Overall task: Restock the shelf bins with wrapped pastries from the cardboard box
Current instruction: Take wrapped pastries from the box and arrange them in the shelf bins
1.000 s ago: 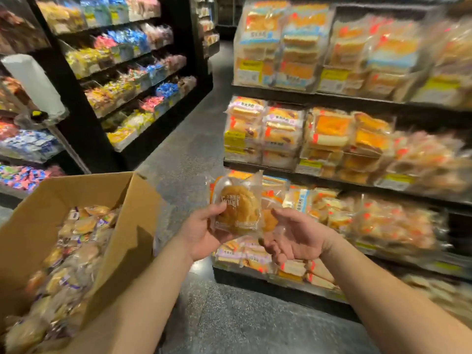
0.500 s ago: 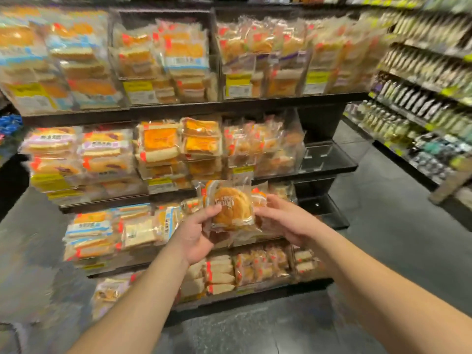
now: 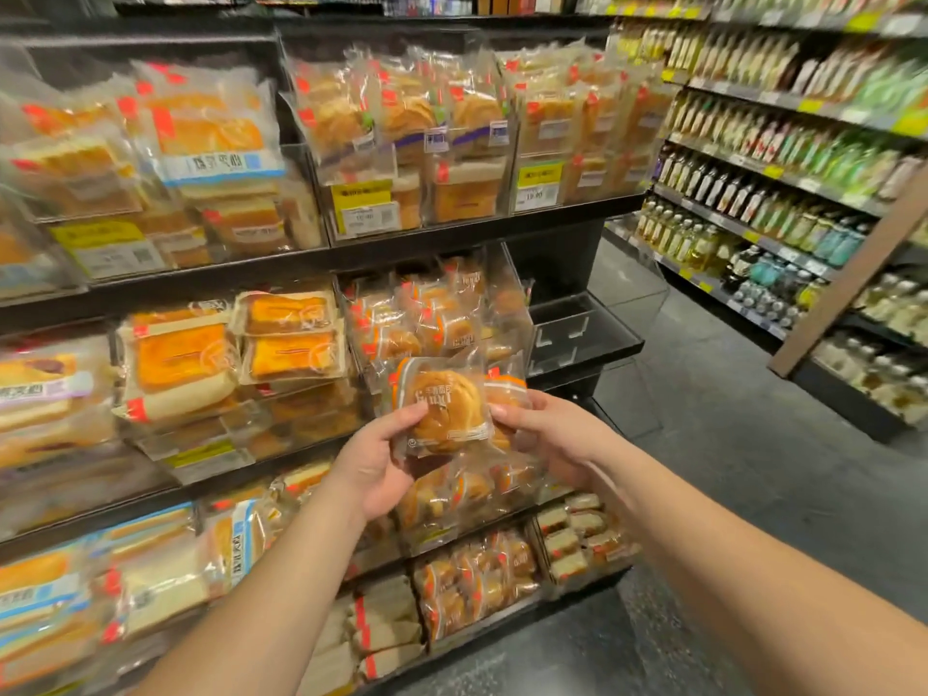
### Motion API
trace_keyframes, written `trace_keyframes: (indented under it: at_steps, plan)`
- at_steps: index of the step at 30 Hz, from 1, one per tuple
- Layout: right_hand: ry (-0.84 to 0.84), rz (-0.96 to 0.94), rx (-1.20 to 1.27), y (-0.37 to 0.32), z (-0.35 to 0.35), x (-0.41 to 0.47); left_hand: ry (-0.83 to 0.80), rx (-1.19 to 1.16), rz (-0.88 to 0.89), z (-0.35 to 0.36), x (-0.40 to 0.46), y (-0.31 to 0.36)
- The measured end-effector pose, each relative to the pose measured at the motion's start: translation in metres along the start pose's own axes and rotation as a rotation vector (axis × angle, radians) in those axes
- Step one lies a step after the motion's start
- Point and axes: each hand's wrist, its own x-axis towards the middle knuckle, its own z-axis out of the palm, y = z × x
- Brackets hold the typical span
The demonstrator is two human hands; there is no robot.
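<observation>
Head view: thumb and curled fingers of the left hand (image 3: 374, 467) pinch the wrapped pastry (image 3: 444, 406) at its lower left edge; the right hand (image 3: 550, 434) grips its right side. Both forearms reach forward, holding it before the clear shelf bin (image 3: 512, 313).

Shop: price-tagged pastry shelves (image 3: 452, 233)

1. Your left hand (image 3: 374, 467) is up in front of you; its thumb and fingers pinch one side of the wrapped pastry (image 3: 444, 409).
2. Your right hand (image 3: 550, 432) pinches the other side; both bare arms reach forward, bent a little.
</observation>
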Motion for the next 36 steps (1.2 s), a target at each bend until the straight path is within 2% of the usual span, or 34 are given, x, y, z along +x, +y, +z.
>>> trace_keyframes:
  at_steps: [7,13,17,23,26,31,36]
  plan:
    - [0.051,-0.014,0.019,-0.027,-0.01,0.055,-0.133,0.124,-0.018,0.001,0.064,0.042]
    - [0.074,-0.026,-0.04,-0.045,-0.019,0.074,-0.138,0.133,-0.042,0.006,0.096,0.059]
    - [0.21,-0.004,-0.272,-0.072,-0.038,0.091,-0.105,0.08,-0.021,0.005,0.108,0.066]
    - [0.521,0.077,-0.938,-0.136,-0.068,0.128,-0.043,0.087,0.03,-0.01,0.121,0.072]
    - [0.489,0.163,-1.225,-0.154,-0.072,0.157,-0.007,0.102,0.046,-0.005,0.123,0.07]
    - [0.455,0.211,-1.27,-0.164,-0.074,0.192,0.085,0.106,0.096,0.004,0.126,0.066]
    - [0.382,0.136,-1.362,-0.162,-0.069,0.219,0.149,0.103,0.121,0.011,0.126,0.064]
